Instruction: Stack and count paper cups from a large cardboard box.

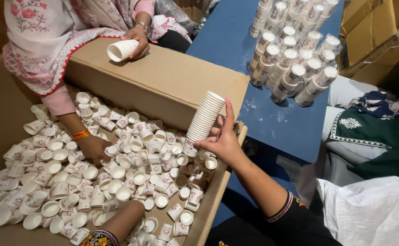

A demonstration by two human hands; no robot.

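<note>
Fingers of right hand (pixel 224 141) wrap cup stack (pixel 202 119) — upright.

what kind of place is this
Probably a small packing workshop for disposable cups. A big cardboard box holds loose paper cups, the right hand steadies a tall nested stack of cups, and wrapped cup stacks lie on a blue table.
</note>
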